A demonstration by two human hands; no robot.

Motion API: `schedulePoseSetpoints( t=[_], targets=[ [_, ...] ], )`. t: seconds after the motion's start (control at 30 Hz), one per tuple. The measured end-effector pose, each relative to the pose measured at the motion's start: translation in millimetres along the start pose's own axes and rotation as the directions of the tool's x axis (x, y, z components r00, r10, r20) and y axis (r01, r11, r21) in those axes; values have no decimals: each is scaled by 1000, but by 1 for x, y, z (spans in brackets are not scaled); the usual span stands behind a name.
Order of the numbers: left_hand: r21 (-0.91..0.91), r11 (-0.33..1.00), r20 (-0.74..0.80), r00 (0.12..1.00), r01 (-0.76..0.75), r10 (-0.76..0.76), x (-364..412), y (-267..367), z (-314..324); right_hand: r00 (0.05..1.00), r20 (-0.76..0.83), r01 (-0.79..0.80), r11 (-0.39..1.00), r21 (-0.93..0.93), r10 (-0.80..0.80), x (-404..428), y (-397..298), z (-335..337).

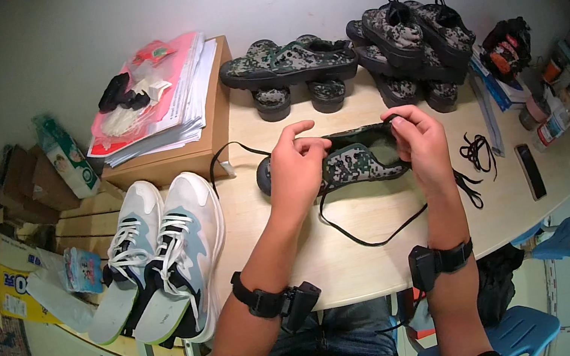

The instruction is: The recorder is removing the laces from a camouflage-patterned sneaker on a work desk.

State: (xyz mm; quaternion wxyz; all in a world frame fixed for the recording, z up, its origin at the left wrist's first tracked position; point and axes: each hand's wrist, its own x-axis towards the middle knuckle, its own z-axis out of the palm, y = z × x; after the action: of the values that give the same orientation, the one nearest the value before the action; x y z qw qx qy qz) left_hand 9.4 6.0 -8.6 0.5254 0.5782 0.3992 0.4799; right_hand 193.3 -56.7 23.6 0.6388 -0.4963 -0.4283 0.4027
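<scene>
A camouflage canvas shoe point(351, 163) with a black rubber toe lies on its sole before me, toe to the left. My left hand point(294, 167) is over its forefoot, thumb and a bent finger meeting at the edge of the opening; the fingertips partly hide what they grip. At the heel end my right hand point(418, 140) pinches a small black piece point(392, 118); whether it is lace or trim cannot be told. A black shoelace point(371, 243) loops from the shoe's near side toward my right wrist. Another stretch of lace point(223, 149) curves out past the toe.
Stacked camouflage shoes point(293, 65) stand by the wall, with more point(410, 47) to their right. White sneakers point(177, 248) are at left, near a cardboard box point(217, 115) bearing papers. Loose black laces point(478, 152), a phone point(531, 171) and a bottle point(552, 122) lie at right.
</scene>
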Motion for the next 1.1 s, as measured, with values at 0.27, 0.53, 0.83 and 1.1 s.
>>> schedulePoseSetpoints(
  t=[0.27, 0.53, 0.83, 1.1],
  targets=[
    [66, 983, 38, 984, 170, -173, 6, -6, 2, 976, 14, 199, 868, -454, -216, -7, 14, 23],
    [94, 983, 12, 987, 160, -161, 7, -9, 3, 962, -17, 248, 902, -353, -271, -7, 19, 30],
    [26, 997, 93, 993, -70, 67, -10, -13, 12, 918, 55, 348, 732, -586, -393, -7, 17, 31],
    [63, 996, 61, 996, -66, 62, -11, -9, 12, 913, 100, 370, 696, -615, -396, -8, 19, 28]
  ],
)
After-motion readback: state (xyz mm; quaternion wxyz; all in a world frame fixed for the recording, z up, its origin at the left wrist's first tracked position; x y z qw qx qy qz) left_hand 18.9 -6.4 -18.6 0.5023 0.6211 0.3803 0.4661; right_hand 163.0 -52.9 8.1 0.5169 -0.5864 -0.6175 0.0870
